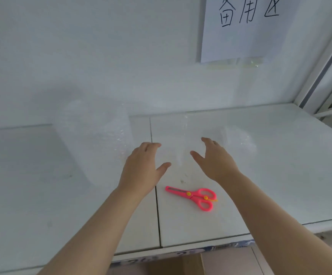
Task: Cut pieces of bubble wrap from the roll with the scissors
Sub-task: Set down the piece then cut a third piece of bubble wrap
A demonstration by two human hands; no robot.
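Both hands empty, fingers spread and relaxed: left hand by the near end of the bubble wrap roll, right hand beside a loose crumpled piece, with a clear sheet edge faint between them; cannot tell whether either hand touches film. Pink scissors lie untouched, blades closed, on the bench, just nearer than the hands. Likely risks: the film nearly vanishes against the white bench, so a grab may miss the edge, and the light roll, unpinned, may shift when the sheet is pulled, skewing the cut.
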